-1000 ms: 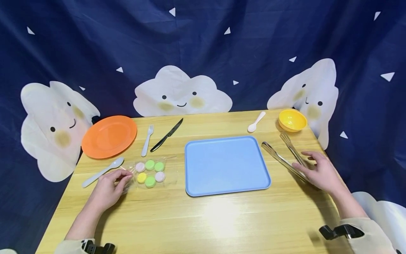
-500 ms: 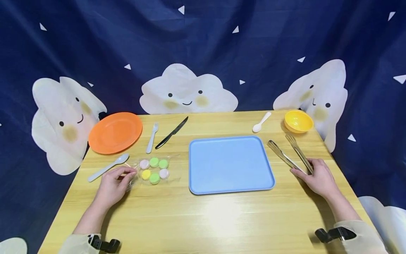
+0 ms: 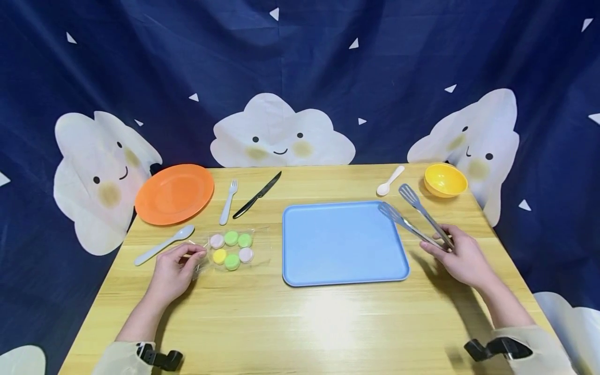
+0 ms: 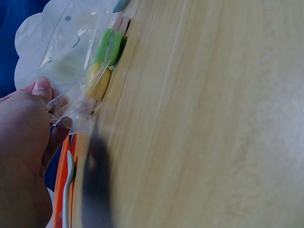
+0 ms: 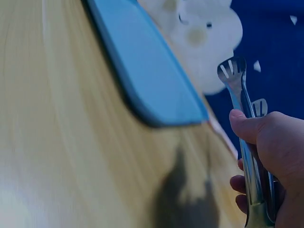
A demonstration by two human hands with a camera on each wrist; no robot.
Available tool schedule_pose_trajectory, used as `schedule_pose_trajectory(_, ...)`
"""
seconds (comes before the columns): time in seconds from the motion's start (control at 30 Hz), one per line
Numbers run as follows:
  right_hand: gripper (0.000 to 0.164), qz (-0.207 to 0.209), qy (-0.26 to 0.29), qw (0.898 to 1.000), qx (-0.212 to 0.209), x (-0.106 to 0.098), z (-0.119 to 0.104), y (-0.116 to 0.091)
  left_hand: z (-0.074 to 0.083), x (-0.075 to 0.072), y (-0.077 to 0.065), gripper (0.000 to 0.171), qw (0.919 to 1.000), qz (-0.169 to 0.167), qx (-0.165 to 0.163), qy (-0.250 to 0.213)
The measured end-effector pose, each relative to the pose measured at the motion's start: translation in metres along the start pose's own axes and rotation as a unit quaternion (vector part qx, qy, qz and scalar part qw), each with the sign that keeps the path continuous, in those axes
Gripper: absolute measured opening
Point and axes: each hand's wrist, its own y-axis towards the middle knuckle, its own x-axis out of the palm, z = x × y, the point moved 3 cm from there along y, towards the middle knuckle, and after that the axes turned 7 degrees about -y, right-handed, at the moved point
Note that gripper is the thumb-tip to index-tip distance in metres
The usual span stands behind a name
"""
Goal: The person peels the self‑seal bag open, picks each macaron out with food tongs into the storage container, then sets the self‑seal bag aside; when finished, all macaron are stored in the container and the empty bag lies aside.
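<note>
My left hand (image 3: 173,273) pinches the edge of a clear plastic bag (image 4: 71,61) between thumb and fingers. Inside the bag lie several round macaron-like pieces (image 3: 232,238) in green, lilac and yellow. At the right, my right hand (image 3: 464,258) grips metal serving tongs (image 3: 424,213), lifted off the table with their slotted ends spread apart. One tong end hangs over the right rim of a blue tray (image 3: 344,245). The right wrist view shows the thumb pressed along the upper arm of the tongs (image 5: 247,142), fingers curled beneath.
On the left are an orange plate (image 3: 174,194), a pale spoon (image 3: 165,245), a pale fork (image 3: 229,202) and a black knife (image 3: 258,195). At the back right stand a small pinkish spoon (image 3: 390,181) and a yellow bowl (image 3: 445,180). A blue curtain (image 3: 300,47) hangs behind the wooden table.
My right hand has taken hold of the tongs and raised them off the table, tilting their ends toward the tray. The left hand still pinches the bag. The head view has shifted slightly.
</note>
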Motion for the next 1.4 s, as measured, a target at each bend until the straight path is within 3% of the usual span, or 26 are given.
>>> schedule_pose_trajectory(0.23,0.039,-0.022,0.009,0.998,-0.054,0.011,-0.044,0.011,-0.001,0.001,0.0,0.021,1.0,-0.002,-0.007,0.002)
schedule_pose_trajectory(0.43,0.04,-0.034,0.011,0.995,-0.089,0.021,-0.073,0.019,-0.002,0.0,-0.002,0.021,0.9999,-0.001,-0.012,0.01)
schedule_pose_trajectory(0.7,0.032,-0.065,-0.01,0.989,-0.136,0.036,-0.1,0.028,0.0,0.0,-0.002,0.022,0.9998,-0.001,-0.015,0.012)
schedule_pose_trajectory(1.4,0.039,-0.108,-0.099,0.96,-0.238,0.086,-0.167,0.044,-0.002,0.001,0.0,0.021,0.9999,-0.003,-0.014,0.007)
